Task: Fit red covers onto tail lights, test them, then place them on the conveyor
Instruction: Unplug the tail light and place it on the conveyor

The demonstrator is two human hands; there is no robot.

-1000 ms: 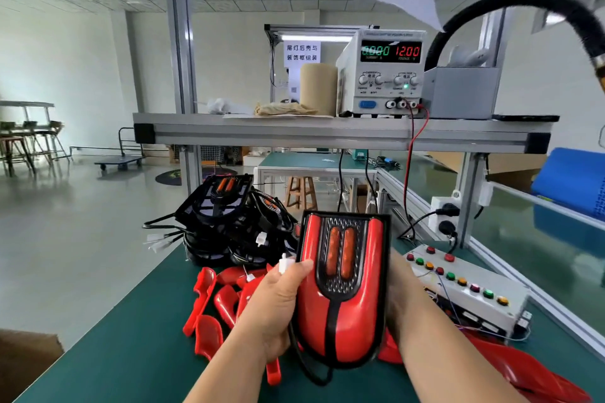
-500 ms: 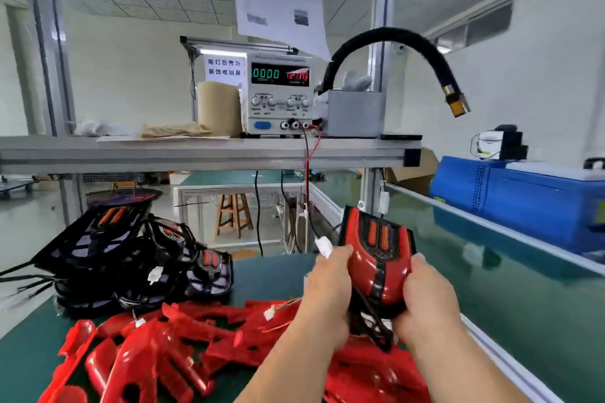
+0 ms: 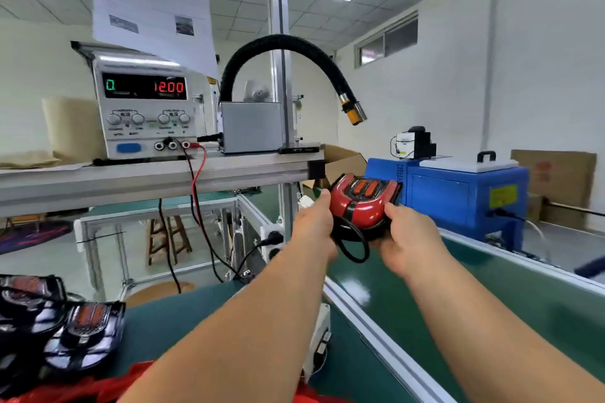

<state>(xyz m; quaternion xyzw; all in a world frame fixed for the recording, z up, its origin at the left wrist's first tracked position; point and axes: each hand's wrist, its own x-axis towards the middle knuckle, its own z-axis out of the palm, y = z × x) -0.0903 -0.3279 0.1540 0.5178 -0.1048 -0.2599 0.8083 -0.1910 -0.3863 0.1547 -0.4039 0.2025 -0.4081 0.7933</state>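
Observation:
A tail light with a red cover (image 3: 361,203) is held out in the air above the green conveyor belt (image 3: 491,298). My left hand (image 3: 314,226) grips its left edge, with a white connector (image 3: 306,202) sticking out by the thumb. My right hand (image 3: 409,242) grips its right edge from below. A black wire loop (image 3: 352,244) hangs between the hands. Bare black tail lights (image 3: 82,334) lie at the lower left of the bench, and loose red covers (image 3: 82,389) show at the bottom edge.
A power supply (image 3: 145,111) reading 12.00 stands on the aluminium shelf (image 3: 157,177), with red and black leads hanging down. A black flexible hose (image 3: 294,52) arches over the belt. A blue machine (image 3: 458,199) straddles the conveyor farther along.
Both hands have carried the covered tail light to the right and farther out, from over the bench to above the conveyor belt. The view has turned right with them.

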